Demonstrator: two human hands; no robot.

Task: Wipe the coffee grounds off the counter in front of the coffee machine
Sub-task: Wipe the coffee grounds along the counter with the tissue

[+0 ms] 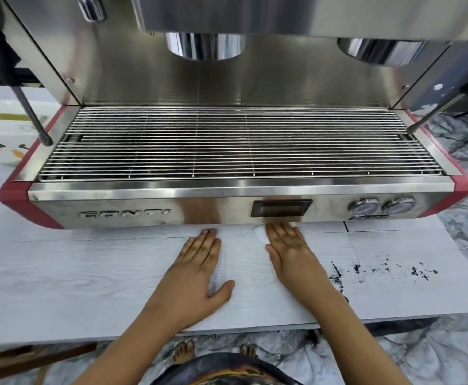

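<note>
Our left hand (199, 262) lies flat and empty on the counter (88, 273). Our right hand (288, 245) presses a white tissue (260, 233) flat, with coffee grounds (380, 269) scattered to its right.

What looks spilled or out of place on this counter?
Dark coffee grounds lie scattered on the white counter, right of the right hand, which presses a white tissue flat. Nothing else stands out.

White cloth (260, 233) is lying mostly hidden under the right hand (291, 245); only small edges are showing. Coffee machine (232, 151) top is being cut off by the upper edge. Gauge (364, 208) markings are reading too blurred.
</note>
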